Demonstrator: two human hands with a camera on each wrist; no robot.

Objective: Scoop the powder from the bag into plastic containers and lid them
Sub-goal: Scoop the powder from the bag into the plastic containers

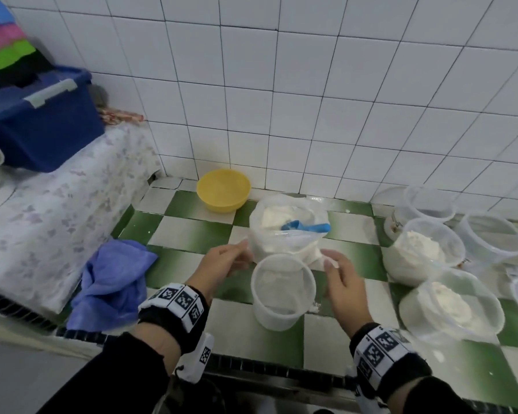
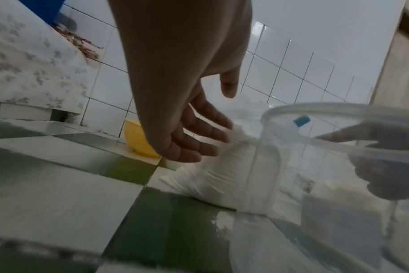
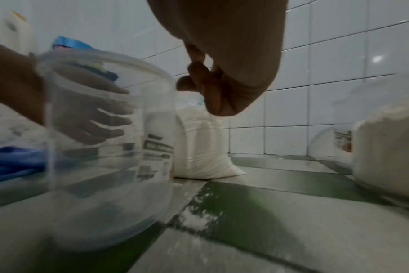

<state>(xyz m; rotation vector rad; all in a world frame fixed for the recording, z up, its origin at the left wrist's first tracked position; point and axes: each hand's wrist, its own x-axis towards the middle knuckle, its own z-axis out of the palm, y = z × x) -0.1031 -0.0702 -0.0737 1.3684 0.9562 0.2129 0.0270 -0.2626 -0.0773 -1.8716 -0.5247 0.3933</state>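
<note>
scoop (image 1: pixel 307 226) half buried in bag (image 1: pixel 287 234), left hand (image 1: pixel 225 262) fingers loose, right hand (image 1: pixel 346 282) fingers' curl blurred, unclear

Green-and-white tiled counter (image 1: pixel 189 231) bears powder bag (image 1: pixel 287 234), tubs (image 1: pixel 282 291), yellow bowl (image 1: pixel 223 190), blue cloth (image 1: pixel 111 282)

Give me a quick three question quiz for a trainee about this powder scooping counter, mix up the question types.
1. True or false: the blue scoop lies in the open bag of powder.
2. Multiple choice: what lies on the counter left of the left hand? A) a red plate B) a blue cloth C) a metal pot
3. Short answer: is the near container between the left hand and the right hand lidded, and how full is it?

Key: 1 true; 2 B; 3 no lid, only a thin layer of powder at the bottom.
</note>
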